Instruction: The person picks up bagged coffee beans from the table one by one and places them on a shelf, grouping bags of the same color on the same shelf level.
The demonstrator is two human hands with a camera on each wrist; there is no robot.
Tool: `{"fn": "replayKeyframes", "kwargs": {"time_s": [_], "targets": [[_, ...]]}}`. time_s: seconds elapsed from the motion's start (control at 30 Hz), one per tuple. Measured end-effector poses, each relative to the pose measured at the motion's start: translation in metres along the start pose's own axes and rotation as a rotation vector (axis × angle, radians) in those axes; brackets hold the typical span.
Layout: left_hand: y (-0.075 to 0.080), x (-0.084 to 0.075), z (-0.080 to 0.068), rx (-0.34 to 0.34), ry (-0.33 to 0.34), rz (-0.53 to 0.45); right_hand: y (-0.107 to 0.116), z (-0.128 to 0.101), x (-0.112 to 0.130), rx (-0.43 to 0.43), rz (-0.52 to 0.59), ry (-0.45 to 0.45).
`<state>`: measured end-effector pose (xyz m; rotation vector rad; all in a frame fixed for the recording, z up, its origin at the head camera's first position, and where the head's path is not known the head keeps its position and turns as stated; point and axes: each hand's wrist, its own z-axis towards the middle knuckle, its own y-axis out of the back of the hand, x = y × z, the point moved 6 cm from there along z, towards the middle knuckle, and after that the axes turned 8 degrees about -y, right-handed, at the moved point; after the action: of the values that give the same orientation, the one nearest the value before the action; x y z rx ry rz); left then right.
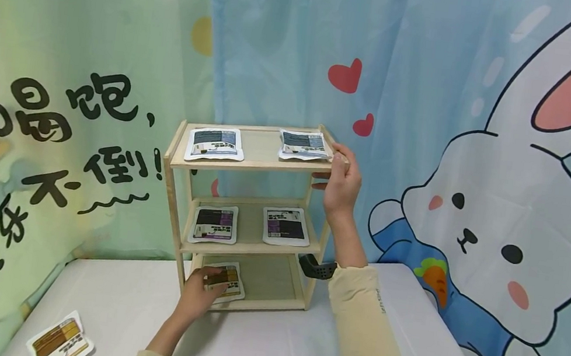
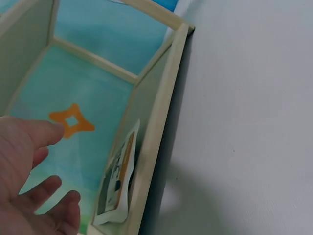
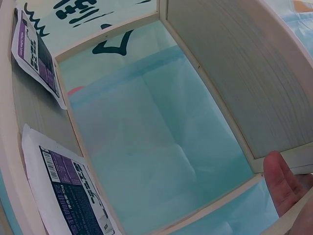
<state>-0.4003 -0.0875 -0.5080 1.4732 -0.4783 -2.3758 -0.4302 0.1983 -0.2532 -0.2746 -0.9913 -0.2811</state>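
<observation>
A three-tier wooden shelf rack point(image 1: 256, 251) stands on the table. On its bottom tier lies a brown-and-white packet point(image 1: 231, 283), also in the left wrist view as a packet point(image 2: 120, 181) lying flat. My left hand point(image 1: 200, 294) is over that packet in the head view; its fingers are spread and apart from it in the left wrist view. At the top tier's right end my right hand point(image 1: 341, 185) grips the rack's edge, with thumb above and fingers point(image 3: 281, 181) below. Two blue-and-white packets point(image 1: 215, 143) point(image 1: 304, 146) lie on the top tier.
The middle tier holds two purple-and-white packets point(image 1: 214, 224) point(image 1: 286, 226). Another brown-and-white packet point(image 1: 62, 340) lies on the white table point(image 1: 115, 282) at front left. Behind the rack hangs a printed curtain point(image 1: 290, 43) with a rabbit and hearts.
</observation>
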Motion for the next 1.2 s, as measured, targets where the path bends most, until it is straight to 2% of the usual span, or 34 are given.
{"fn": "replayKeyframes", "kwargs": {"time_s": [0.13,0.2,0.37,0.6,0.77,1.03,1.2], "targets": [[0.004,-0.003,-0.009,0.027,-0.065,-0.006,0.001,0.001,-0.001,-0.008,-0.001,0.003],[0.007,-0.002,-0.015,0.039,-0.071,-0.020,0.000,0.002,-0.001,-0.007,0.003,0.000],[0.012,0.007,-0.030,0.073,-0.011,-0.087,-0.001,0.002,-0.003,0.009,0.010,-0.003],[0.027,0.015,-0.047,0.100,0.039,-0.112,-0.001,0.001,0.000,0.015,0.013,0.011],[0.047,0.021,-0.057,0.036,0.086,-0.130,-0.001,0.001,0.000,0.004,0.011,0.026],[0.096,0.029,-0.073,-0.069,0.181,0.016,-0.002,-0.016,0.034,0.032,0.018,0.028],[0.131,0.032,-0.083,-0.147,0.191,0.123,-0.002,-0.016,0.034,0.036,0.022,0.023]]}}
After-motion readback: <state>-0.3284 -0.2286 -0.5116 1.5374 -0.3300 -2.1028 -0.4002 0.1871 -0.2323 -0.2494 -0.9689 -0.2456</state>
